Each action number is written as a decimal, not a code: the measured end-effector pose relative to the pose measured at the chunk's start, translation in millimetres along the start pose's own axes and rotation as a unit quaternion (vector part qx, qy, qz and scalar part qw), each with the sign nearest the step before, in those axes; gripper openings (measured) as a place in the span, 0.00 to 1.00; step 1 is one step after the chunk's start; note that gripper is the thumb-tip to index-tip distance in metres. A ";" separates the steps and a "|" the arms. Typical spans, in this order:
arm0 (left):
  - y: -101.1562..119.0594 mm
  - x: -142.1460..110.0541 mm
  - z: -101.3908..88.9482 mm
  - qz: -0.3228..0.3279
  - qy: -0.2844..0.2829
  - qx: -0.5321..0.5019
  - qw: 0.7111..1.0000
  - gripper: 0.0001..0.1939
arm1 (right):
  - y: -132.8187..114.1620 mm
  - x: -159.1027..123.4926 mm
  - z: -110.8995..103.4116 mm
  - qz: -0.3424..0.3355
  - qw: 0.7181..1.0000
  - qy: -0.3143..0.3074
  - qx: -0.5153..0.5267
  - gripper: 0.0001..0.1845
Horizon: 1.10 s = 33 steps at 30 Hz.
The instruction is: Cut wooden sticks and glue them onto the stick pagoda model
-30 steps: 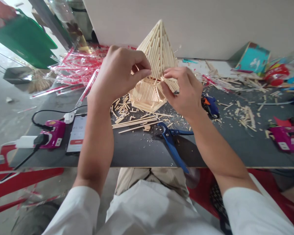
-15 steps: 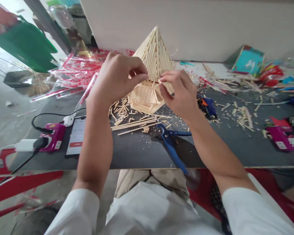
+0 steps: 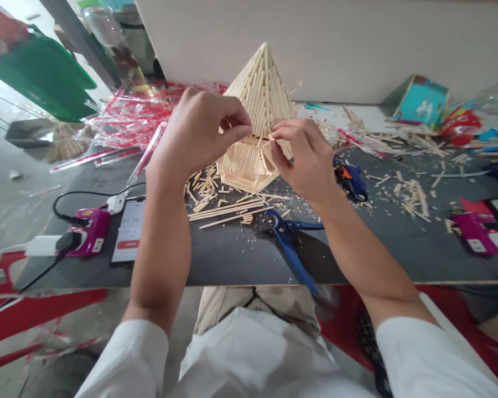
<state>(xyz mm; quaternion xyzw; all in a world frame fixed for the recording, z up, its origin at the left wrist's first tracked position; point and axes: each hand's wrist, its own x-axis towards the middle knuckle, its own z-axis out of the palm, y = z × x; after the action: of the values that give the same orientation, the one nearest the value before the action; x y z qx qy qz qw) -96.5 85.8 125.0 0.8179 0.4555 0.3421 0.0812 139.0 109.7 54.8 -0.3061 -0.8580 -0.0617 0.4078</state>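
A model house of thin wooden sticks (image 3: pixel 255 94) stands at the table's far side, with a pointed roof over a many-sided base. My left hand (image 3: pixel 209 124) is at the roof's lower left edge, thumb and fingers pinched together; whatever they hold is hidden. On the other side, my right hand (image 3: pixel 305 155) pinches a small pale piece of wooden stick (image 3: pixel 270 137) at the gap between roof and base. Long loose sticks (image 3: pixel 228 211) and short cut bits (image 3: pixel 207 188) lie in front of the model. Nearer me rest blue-handled cutters (image 3: pixel 290 249).
Red and clear plastic wrappers (image 3: pixel 128 121) pile up at the left. A phone (image 3: pixel 126 232) and a purple power socket (image 3: pixel 89 232) with cables sit at the left front. Glue-gun-like blue tool (image 3: pixel 352 179), stick scraps (image 3: pixel 415 199) and another purple socket (image 3: pixel 473 232) are at the right.
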 end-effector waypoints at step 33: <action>-4.1 -1.8 1.4 0.014 -0.025 -0.003 1.000 0.12 | -5.9 2.7 -4.1 0.024 0.999 -0.032 0.001 0.16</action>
<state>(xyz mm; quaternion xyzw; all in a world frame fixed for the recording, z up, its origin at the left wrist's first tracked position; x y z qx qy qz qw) -99.0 86.9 121.3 0.8321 0.4411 0.3240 0.0903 137.0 104.8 60.4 -0.3281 -0.8633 -0.0413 0.3813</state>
